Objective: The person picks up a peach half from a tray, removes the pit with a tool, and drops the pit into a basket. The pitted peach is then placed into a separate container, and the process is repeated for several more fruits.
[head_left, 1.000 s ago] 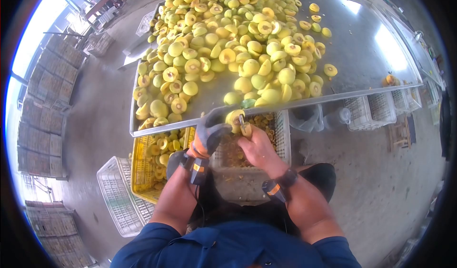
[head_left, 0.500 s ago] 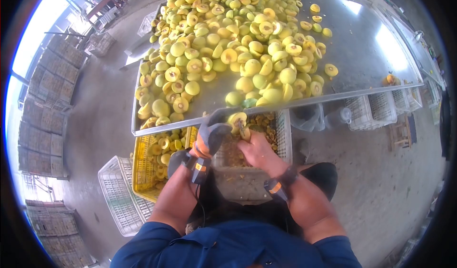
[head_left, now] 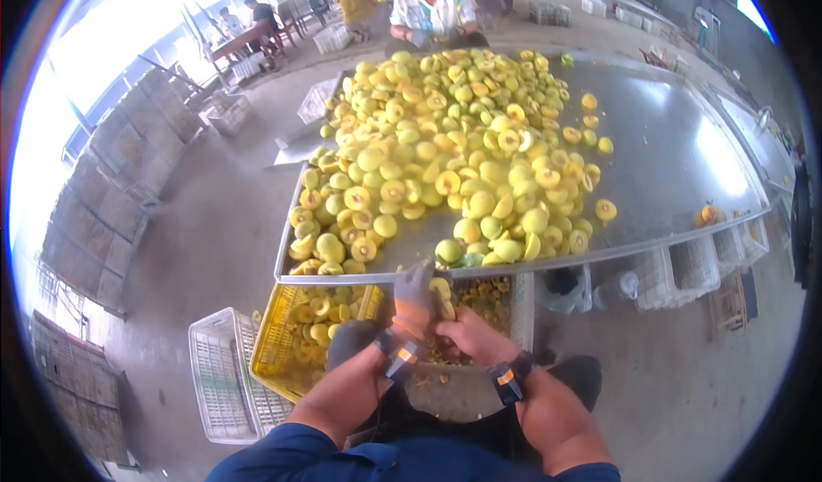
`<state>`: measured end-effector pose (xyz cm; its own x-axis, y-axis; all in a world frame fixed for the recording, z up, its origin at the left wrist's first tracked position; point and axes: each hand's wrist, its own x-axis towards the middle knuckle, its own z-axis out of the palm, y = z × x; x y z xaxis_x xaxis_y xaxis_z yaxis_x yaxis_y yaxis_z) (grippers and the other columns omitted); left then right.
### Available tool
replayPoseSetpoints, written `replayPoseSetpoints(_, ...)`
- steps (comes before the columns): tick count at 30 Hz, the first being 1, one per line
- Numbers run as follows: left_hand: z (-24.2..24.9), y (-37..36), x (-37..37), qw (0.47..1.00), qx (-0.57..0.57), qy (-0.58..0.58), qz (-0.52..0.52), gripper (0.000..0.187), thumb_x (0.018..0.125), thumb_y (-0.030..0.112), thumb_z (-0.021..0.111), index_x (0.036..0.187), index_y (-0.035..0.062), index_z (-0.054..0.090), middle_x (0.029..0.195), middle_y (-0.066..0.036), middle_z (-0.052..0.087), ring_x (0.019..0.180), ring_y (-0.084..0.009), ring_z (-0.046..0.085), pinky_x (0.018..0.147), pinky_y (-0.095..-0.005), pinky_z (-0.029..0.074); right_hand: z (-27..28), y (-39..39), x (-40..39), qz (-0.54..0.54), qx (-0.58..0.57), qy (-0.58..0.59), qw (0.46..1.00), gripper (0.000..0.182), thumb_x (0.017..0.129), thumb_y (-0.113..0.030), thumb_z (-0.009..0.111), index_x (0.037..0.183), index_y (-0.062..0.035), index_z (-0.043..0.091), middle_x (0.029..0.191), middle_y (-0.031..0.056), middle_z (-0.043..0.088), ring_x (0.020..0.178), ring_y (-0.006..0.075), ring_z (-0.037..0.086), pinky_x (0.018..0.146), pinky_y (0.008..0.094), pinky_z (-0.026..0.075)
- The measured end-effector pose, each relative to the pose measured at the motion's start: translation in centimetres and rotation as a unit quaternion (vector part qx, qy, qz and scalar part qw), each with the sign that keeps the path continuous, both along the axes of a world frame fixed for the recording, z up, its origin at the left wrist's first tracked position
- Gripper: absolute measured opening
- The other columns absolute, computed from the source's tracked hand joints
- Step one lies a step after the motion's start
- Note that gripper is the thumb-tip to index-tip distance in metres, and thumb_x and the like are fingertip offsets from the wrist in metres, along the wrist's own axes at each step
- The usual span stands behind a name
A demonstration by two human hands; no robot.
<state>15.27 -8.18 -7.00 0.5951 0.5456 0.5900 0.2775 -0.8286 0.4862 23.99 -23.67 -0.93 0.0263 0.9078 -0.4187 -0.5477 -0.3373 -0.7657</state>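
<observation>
My left hand [head_left: 413, 298], in a grey and orange glove, is closed on a cut yellow fruit piece [head_left: 441, 292] near the table's front edge. My bare right hand [head_left: 469, 335] is closed close beside that fruit, at its lower right; what its fingers grip is too small to make out. A large heap of halved yellow-green fruit [head_left: 454, 157] lies on the metal table [head_left: 634, 174] beyond both hands. Below them, a crate [head_left: 522, 311] holds small cut scraps. The yellow crate [head_left: 274, 341] at the left contains more fruit pieces.
White crates [head_left: 218, 371] stand on the floor at the left, others [head_left: 655, 281] under the table's right side. A person [head_left: 432, 11] is at the table's far side, with more people behind. Stacked crates [head_left: 94, 217] line the left.
The view has tilted up, bringing the person across the table into sight. Both hands and the fruit appear lower in the picture, still close together.
</observation>
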Motion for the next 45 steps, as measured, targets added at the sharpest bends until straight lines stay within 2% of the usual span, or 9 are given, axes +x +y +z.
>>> replayPoseSetpoints(10, 2.1, -2.8, -0.5, 0.974, -0.221, -0.034, -0.044, 0.027, 0.091, 0.005, 0.066, 0.117, 0.0001, 0.069, 0.101, -0.019, 0.071, 0.091, -0.0403, 0.070, 0.082, -0.0445, 0.057, -2.8, -0.5, -2.6, -0.153, 0.197, -0.443, 0.861, 0.012, 0.098, -0.014, 0.060, 0.093, -0.0046, 0.065, 0.072, 0.0031, 0.058, 0.054, 0.0165, 0.055, 0.049, 0.0338, 0.041)
replayPoseSetpoints(16, 2.0, -2.5, 0.0, 0.979, -0.178, -0.068, -0.074, 0.024, 0.099, 0.015, 0.065, 0.116, -0.0005, 0.072, 0.098, -0.018, 0.073, 0.088, -0.0306, 0.070, 0.080, -0.0391, 0.056, 0.3, -2.8, -1.3, 0.005, -0.008, 0.100, 0.995, 0.008, 0.100, -0.012, 0.060, 0.094, -0.0101, 0.057, 0.068, -0.0014, 0.049, 0.051, 0.0126, 0.047, 0.046, 0.0309, 0.034)
replayPoseSetpoints(25, 5.1, -0.7, -1.9, 0.949, -0.036, -0.092, -0.298, 0.039, 0.079, 0.012, 0.076, 0.117, 0.0035, 0.071, 0.104, -0.018, 0.072, 0.093, -0.0375, 0.072, 0.082, -0.0411, 0.059, 0.5, -3.4, -2.1, 0.086, 0.041, 0.028, 0.995, 0.015, 0.106, -0.016, 0.061, 0.094, -0.0086, 0.056, 0.069, -0.0012, 0.049, 0.053, 0.0112, 0.047, 0.049, 0.0301, 0.038)
replayPoseSetpoints(31, 4.3, 2.2, -3.4, 0.990, -0.064, -0.059, -0.109, 0.032, 0.083, 0.006, 0.075, 0.113, -0.0015, 0.067, 0.102, -0.018, 0.075, 0.092, -0.0364, 0.072, 0.086, -0.0425, 0.058, 0.8, -3.7, -0.7, 0.089, 0.069, 0.023, 0.993, 0.023, 0.102, -0.023, 0.065, 0.087, -0.0054, 0.060, 0.066, 0.0004, 0.053, 0.054, 0.0119, 0.053, 0.051, 0.0302, 0.042)
replayPoseSetpoints(34, 4.8, 3.7, -5.2, 0.989, -0.025, -0.058, -0.135, 0.034, 0.088, 0.002, 0.066, 0.122, -0.0032, 0.065, 0.114, -0.026, 0.072, 0.105, -0.0468, 0.069, 0.093, -0.0495, 0.057, -6.8, -2.3, -1.2, 0.095, 0.002, -0.434, 0.896, 0.025, 0.096, -0.024, 0.067, 0.083, -0.0035, 0.061, 0.067, 0.0034, 0.057, 0.053, 0.0147, 0.055, 0.052, 0.0321, 0.046)
replayPoseSetpoints(37, 6.4, 4.1, -7.6, 0.999, -0.001, -0.016, -0.048, 0.035, 0.089, -0.001, 0.062, 0.123, -0.0002, 0.067, 0.113, -0.024, 0.073, 0.106, -0.0451, 0.069, 0.093, -0.0486, 0.057, -5.7, -2.5, -2.1, 0.116, -0.071, -0.384, 0.913, 0.027, 0.093, -0.024, 0.067, 0.085, 0.0005, 0.062, 0.069, 0.0075, 0.061, 0.057, 0.0203, 0.060, 0.056, 0.0377, 0.050)
replayPoseSetpoints(41, 4.5, 8.1, -14.8, 0.998, 0.049, 0.039, 0.012, 0.028, 0.093, 0.003, 0.065, 0.119, 0.0012, 0.073, 0.113, -0.016, 0.075, 0.102, -0.0313, 0.073, 0.088, -0.0392, 0.060, -6.0, -3.3, -1.5, 0.092, -0.036, -0.521, 0.848, 0.031, 0.091, -0.026, 0.067, 0.096, 0.0039, 0.069, 0.085, 0.0259, 0.072, 0.084, 0.0432, 0.071, 0.078, 0.0497, 0.055)
replayPoseSetpoints(43, 3.1, 9.6, -18.0, 0.873, -0.459, -0.158, 0.057, 0.021, 0.102, 0.015, 0.067, 0.113, -0.0007, 0.077, 0.103, -0.011, 0.078, 0.090, -0.0179, 0.073, 0.081, -0.0276, 0.058, -5.5, -3.7, -1.3, 0.034, -0.048, -0.493, 0.868, 0.032, 0.090, -0.027, 0.067, 0.096, 0.0042, 0.067, 0.090, 0.0290, 0.071, 0.089, 0.0477, 0.070, 0.081, 0.0511, 0.055)
replayPoseSetpoints(45, 0.1, 12.6, -22.9, 0.905, -0.400, -0.034, 0.142, 0.021, 0.102, 0.017, 0.070, 0.110, -0.0013, 0.077, 0.100, -0.010, 0.078, 0.089, -0.0171, 0.073, 0.082, -0.0281, 0.058, -5.2, -3.8, -0.7, -0.001, -0.047, -0.482, 0.875, 0.032, 0.090, -0.028, 0.067, 0.097, 0.0039, 0.067, 0.090, 0.0288, 0.071, 0.090, 0.0480, 0.069, 0.083, 0.0509, 0.055)
